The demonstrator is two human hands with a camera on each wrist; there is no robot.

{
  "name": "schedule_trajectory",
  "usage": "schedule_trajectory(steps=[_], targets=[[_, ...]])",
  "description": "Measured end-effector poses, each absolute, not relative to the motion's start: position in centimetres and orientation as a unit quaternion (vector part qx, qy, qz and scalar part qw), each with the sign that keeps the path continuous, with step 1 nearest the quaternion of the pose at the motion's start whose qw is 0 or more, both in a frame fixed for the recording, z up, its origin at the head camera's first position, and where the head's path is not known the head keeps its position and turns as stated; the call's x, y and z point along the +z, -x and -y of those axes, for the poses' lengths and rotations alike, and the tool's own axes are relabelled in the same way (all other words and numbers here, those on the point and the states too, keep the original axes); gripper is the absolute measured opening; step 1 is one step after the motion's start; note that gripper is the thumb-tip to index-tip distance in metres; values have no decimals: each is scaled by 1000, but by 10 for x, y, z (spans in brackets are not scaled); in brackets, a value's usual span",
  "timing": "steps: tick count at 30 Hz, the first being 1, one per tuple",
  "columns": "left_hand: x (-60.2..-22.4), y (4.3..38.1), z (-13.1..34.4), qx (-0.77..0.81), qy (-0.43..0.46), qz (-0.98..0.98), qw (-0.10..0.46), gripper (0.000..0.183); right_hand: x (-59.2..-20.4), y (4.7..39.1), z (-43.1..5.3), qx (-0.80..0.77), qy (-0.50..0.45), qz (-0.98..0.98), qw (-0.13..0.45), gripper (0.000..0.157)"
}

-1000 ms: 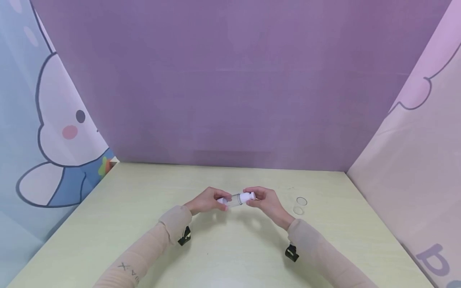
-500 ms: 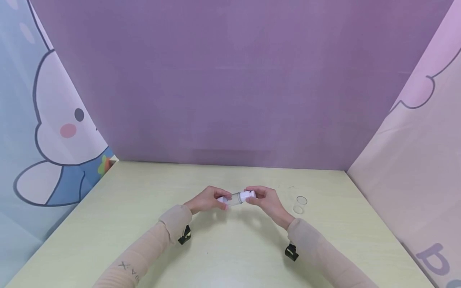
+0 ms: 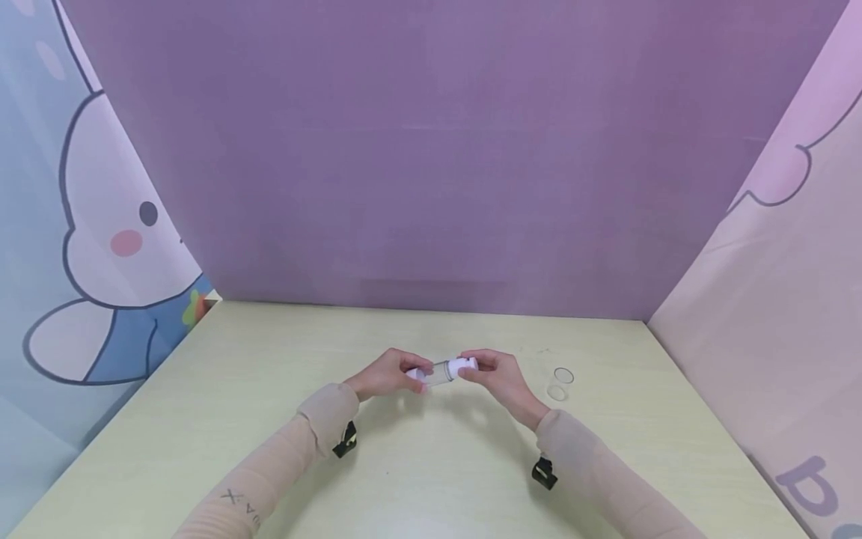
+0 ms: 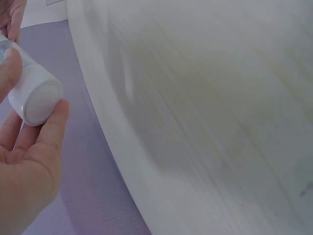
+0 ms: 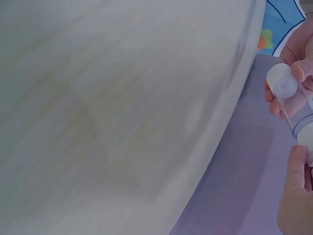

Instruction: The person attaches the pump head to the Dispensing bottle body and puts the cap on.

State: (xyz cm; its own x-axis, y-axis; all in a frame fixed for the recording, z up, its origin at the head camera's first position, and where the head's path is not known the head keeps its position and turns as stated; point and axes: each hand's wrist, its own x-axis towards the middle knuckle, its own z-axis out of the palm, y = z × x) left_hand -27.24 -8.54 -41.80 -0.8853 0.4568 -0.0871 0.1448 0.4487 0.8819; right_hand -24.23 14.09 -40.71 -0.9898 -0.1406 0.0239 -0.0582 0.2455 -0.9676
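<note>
Over the middle of the table, a small clear bottle (image 3: 438, 373) with white ends lies nearly level between both hands. My left hand (image 3: 388, 374) grips its left end, thumb in front and fingers behind. In the left wrist view that end is a round white base (image 4: 43, 102) with fingertips beneath it. My right hand (image 3: 501, 379) pinches the white top (image 3: 463, 366) at the other end, partly covering it. The right wrist view shows the clear wall (image 5: 296, 111) and a dark line where it meets the top.
Right of the hands, a dark-edged ring (image 3: 564, 382) and a fainter clear ring (image 3: 557, 400) lie on the pale table (image 3: 431, 479). A purple panel (image 3: 431, 165) stands behind, with printed cloth (image 3: 121, 224) at the left and pale cloth (image 3: 761, 322) at the right.
My right fingers have shifted slightly on the white top, and its end now shows a different side. The left hand and the bottle's body have stayed in place.
</note>
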Motion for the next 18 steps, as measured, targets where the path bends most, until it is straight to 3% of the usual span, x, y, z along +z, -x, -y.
schedule_trajectory(steps=[18], targets=[[-419, 270, 91, 491, -171, -840, 154, 38, -403, 240, -134, -601, 61, -796, 38, 31]])
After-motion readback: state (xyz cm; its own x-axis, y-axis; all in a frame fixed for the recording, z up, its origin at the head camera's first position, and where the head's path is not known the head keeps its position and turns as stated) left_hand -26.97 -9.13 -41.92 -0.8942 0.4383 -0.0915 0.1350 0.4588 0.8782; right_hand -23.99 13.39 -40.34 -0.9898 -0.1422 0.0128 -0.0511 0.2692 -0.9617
